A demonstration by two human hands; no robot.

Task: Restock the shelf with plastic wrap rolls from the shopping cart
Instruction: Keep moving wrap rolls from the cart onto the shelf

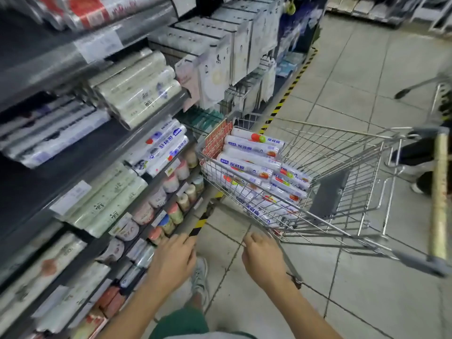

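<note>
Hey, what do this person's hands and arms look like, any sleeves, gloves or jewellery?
The left hand and right hand are bare: no gloves, no rings or watch that I can see. Both forearms are uncovered, with no sleeve showing down to the picture's lower edge.

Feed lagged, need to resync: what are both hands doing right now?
Left hand: open, holding nothing.
Right hand: fingers curled at the wire frame of the cart; whether it grips cannot be told.
</note>
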